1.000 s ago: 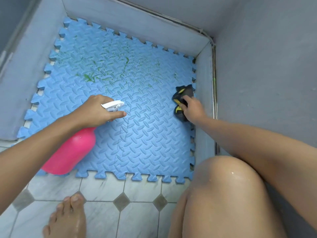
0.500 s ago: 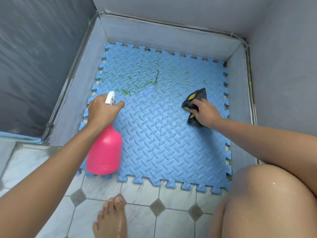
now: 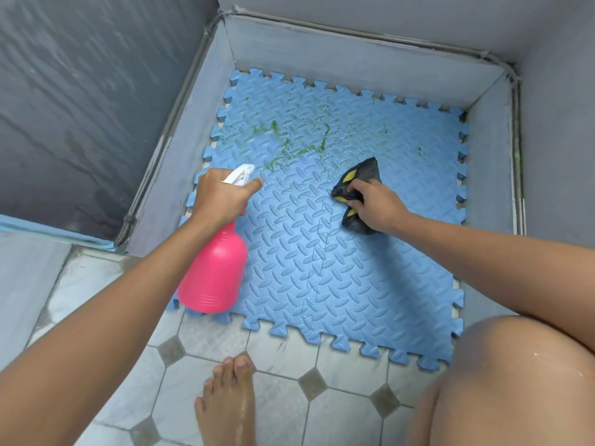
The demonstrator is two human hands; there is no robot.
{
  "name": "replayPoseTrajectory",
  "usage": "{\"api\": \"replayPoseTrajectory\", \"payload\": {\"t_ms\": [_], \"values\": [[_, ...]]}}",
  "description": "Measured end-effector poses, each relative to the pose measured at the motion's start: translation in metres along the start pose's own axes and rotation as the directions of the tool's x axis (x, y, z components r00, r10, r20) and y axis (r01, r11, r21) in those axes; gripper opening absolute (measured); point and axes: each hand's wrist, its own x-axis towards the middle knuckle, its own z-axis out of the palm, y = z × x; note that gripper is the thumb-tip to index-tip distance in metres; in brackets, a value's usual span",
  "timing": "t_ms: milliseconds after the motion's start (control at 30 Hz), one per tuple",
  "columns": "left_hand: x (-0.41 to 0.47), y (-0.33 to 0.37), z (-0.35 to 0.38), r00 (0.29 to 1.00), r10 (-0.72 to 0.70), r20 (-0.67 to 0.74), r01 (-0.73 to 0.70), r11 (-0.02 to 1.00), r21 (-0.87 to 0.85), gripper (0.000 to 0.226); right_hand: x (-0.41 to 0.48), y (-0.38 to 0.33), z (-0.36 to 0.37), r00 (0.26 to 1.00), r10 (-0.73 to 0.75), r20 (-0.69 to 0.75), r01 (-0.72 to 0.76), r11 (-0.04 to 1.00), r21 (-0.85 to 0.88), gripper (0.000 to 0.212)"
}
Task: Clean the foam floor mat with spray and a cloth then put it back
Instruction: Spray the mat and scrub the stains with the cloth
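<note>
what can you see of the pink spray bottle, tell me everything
The pink plastic spray bottle has a smooth rounded body, faint ridges near its base, a narrow neck and a white trigger head. The left hand wraps the neck in a closed grip, one finger over the trigger. It is held tilted, nozzle towards the green-stained far part of the blue foam floor mat, its base over the mat's near left corner.

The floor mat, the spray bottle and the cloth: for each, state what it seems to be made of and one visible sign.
Floor mat: soft foam, apparently; matte blue with an embossed tread pattern and jigsaw edges.
Spray bottle: smooth, slightly glossy pink plastic with a white trigger head.
Cloth: likely woven or knitted fabric; dark with yellow patches, crumpled in soft folds under the right hand.
</note>
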Motion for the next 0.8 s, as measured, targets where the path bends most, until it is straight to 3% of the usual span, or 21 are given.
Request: {"api": "replayPoseTrajectory", "payload": {"t_ms": [133, 333, 467, 600, 800], "values": [[-0.006, 0.003, 0.011, 0.986, 0.09, 0.143, -0.101, 0.992, 0.073, 0.052, 0.0, 0.0, -0.001, 1.0, -0.005, 0.006, 0.005, 1.0, -0.017, 0.03], [-0.013, 0.016, 0.017, 0.985, 0.161, 0.059, -0.165, 0.984, 0.07, 0.057, -0.006, 0.002, 0.001, 0.999, 0.035, -0.028, -0.035, 0.999, -0.018, 0.028], [-0.022, 0.027, 0.027, 0.926, 0.31, 0.218, -0.326, 0.944, 0.043, 0.048, -0.012, 0.026, -0.005, 0.971, 0.215, -0.109, -0.213, 0.977, 0.026, 0.028], [-0.025, 0.023, 0.036, 0.921, 0.312, 0.234, -0.336, 0.94, 0.066, 0.056, -0.023, 0.061, -0.018, 0.9, 0.405, -0.162, -0.402, 0.914, 0.053, 0.031], [-0.026, 0.03, 0.038, 0.9, 0.331, 0.284, -0.371, 0.924, 0.098, 0.049, -0.031, 0.07, -0.024, 0.886, 0.441, -0.144, -0.44, 0.897, 0.037, 0.031]]}}
